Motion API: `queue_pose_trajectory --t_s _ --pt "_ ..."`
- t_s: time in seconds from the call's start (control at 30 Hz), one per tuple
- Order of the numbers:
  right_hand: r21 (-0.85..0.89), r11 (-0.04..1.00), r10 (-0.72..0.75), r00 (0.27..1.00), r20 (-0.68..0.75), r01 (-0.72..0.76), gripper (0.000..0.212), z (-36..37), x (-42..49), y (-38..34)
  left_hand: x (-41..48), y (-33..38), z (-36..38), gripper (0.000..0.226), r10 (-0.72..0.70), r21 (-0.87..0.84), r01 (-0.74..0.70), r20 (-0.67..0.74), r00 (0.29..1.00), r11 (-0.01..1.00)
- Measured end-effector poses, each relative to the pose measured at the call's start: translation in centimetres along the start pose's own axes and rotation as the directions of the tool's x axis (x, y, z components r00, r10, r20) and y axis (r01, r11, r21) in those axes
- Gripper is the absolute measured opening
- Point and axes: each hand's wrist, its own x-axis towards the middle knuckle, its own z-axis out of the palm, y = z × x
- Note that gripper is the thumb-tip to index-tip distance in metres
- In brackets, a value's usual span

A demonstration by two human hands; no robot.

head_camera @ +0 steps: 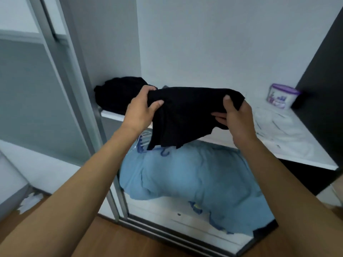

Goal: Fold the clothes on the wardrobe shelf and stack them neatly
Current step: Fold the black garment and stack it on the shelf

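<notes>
Against the left wall of the wardrobe, a heap of dark clothes (118,93) sits on the white shelf (111,114), loosely bunched rather than squared. Just in front of it, the left hand (141,110) pinches one top corner of a black garment (185,112), thumb over the cloth. The garment hangs in the air before the shelf edge, its long axis running left to right between the hands and its lower hem drooping toward the blue bedding (185,173) below. The right hand (235,117) grips the other top corner, fingers curled behind the fabric. Farther right, a white cloth (284,130) lies flat on the shelf beside a purple-lidded tub (282,96). Laying the piece down probably means going forward onto the shelf; the left hand is the nearer one to the dark heap.
</notes>
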Motion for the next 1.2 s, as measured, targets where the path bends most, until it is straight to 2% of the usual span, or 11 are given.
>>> queue_pose_trajectory --t_s 0.17,0.3,0.4,0.5,0.57,0.67,0.73,0.83,0.9,1.07,1.2 --pt "0.126 0.984 -0.102 0.982 -0.159 0.123 0.016 4.3 8.3 -1.6 10.1 -0.4 1.1 0.026 0.020 -0.440 0.009 0.061 0.998 0.898" --pt "0.149 0.956 -0.219 0.953 -0.210 0.253 0.017 6.3 13.6 0.1 15.3 -2.2 2.0 0.042 0.079 -0.596 -0.033 0.051 0.996 0.802" --pt "-0.271 0.959 -0.107 0.990 -0.089 0.079 0.034 6.1 15.4 5.4 16.3 -7.7 3.1 0.040 -0.046 -0.463 0.149 0.227 0.973 0.874" --pt "-0.632 0.767 0.261 0.954 0.150 -0.111 0.051 4.2 15.0 10.7 16.3 -12.8 3.9 0.011 -0.266 -0.064 0.312 0.380 0.886 0.948" --pt "-0.632 0.745 0.272 0.962 -0.004 -0.213 0.051 3.8 15.5 11.6 17.7 -13.6 4.7 0.025 -0.292 0.060 0.286 0.232 0.928 0.956" --pt "-0.671 0.714 0.053 0.971 -0.232 -0.200 0.027 5.8 18.0 10.2 19.8 -12.0 7.2 0.032 -0.012 0.114 -0.002 0.125 0.992 0.993" --pt "-0.753 0.655 -0.061 0.988 -0.140 -0.067 0.034 8.0 19.1 10.0 20.4 -11.6 9.7 0.037 0.132 0.176 -0.199 0.332 0.934 0.964" --pt "-0.866 0.495 0.047 0.993 0.107 0.070 0.049 10.7 19.3 12.6 20.2 -13.8 12.6 0.045 0.111 0.253 -0.285 0.536 0.837 0.924" --pt "-0.883 0.470 0.184 0.979 0.089 -0.008 0.055 11.3 18.4 15.1 20.2 -15.5 13.5 0.048 0.125 0.227 -0.276 0.516 0.847 0.934" --pt "-0.860 0.505 0.182 0.983 0.023 -0.073 0.059 11.1 18.3 16.6 19.7 -15.5 14.1 0.055 0.104 0.282 -0.267 0.483 0.869 0.922" --pt "-0.787 0.617 0.224 0.956 0.188 0.010 0.056 9.3 17.8 15.1 19.3 -12.9 13.9 0.050 -0.038 0.434 -0.198 0.477 0.878 0.879"
